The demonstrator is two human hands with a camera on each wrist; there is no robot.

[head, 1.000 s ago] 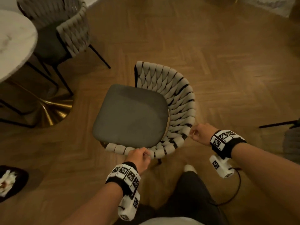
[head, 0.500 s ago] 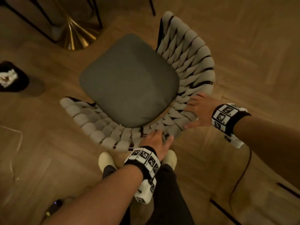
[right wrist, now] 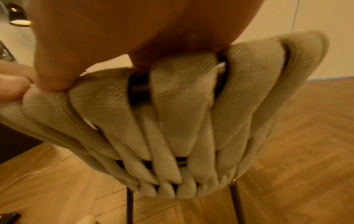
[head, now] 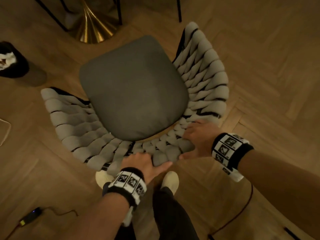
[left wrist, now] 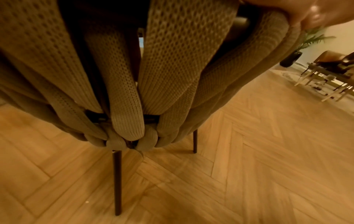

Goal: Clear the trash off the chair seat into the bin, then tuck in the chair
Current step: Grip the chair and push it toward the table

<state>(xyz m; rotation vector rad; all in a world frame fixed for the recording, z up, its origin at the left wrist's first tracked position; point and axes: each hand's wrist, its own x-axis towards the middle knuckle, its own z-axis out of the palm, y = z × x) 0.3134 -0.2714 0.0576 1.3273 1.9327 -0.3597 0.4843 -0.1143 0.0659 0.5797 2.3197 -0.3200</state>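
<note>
**Both hands on the chair back, seat bare**

I have the chair (head: 199, 80) straight below me on the wood floor (head: 259, 49), its woven back curving toward my legs. My left hand (head: 142, 163) grips the top rim of the back at its middle: the fingers curl over the padded bands and the thumb lies along the outer edge. My right hand (head: 199, 135) grips the same rim just to the right, fingers wrapped over the weave toward the seat (head: 133, 87), thumb on the outside. The two hands sit close together but apart.

From the left wrist I see the knitted bands (left wrist: 172, 60) from behind, the dark frame bar between them, two thin black legs (left wrist: 116, 181) standing on the herringbone boards, and a fingertip (left wrist: 316, 15) pressed on a band at the upper right. From the right wrist the palm (right wrist: 134, 30) presses down on the top of the bands, which bunch under it.

The grey seat cushion has nothing lying on it. The bin (head: 12, 61) stands on the floor well to the left of the chair, dark, with white crumpled trash (head: 7, 59) showing inside. Beyond the seat's far edge is the gold base (head: 91, 26) of the table, with black legs of another chair beside it. My shoes (head: 170, 181) are just behind the chair back.
</note>
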